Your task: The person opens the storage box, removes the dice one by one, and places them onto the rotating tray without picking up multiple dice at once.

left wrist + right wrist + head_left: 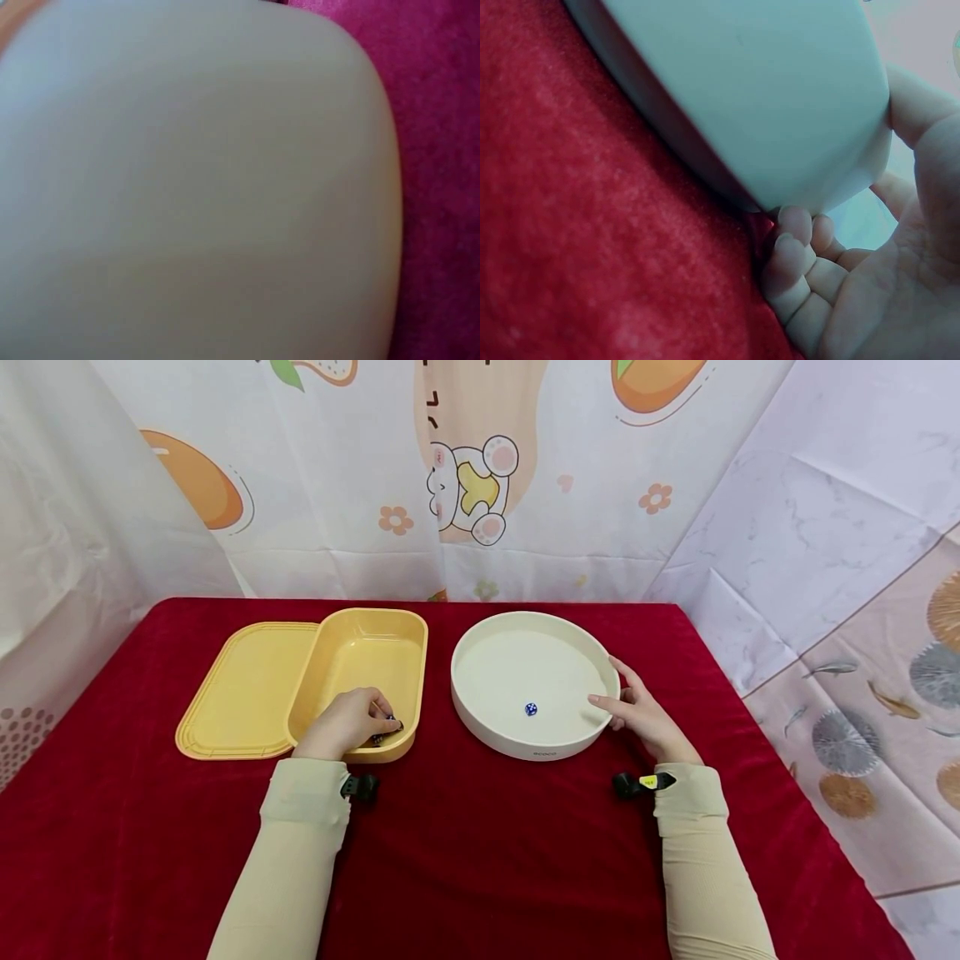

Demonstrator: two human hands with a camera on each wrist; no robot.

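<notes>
My left hand (347,720) reaches into the near end of the yellow box (422,677), its thumb and fingers pinching a small dark blue die (391,718). Just below the fingertips another dark die (377,739) lies in the box, partly hidden by the hand. My right hand (636,710) grips the right side of a round white tray (517,747), thumb over the rim and other fingers at the outer wall. In the right wrist view, curled fingertips (795,225) meet the tray's lower edge. A blue die with white dots (531,709) sits inside the tray.
Flat to the left of the box lies a yellow lid (247,693), its right side against the box. Everything stands on a red velvet cloth (480,860). A printed curtain (330,485) hangs behind the table. The box's wall fills most of the left wrist view.
</notes>
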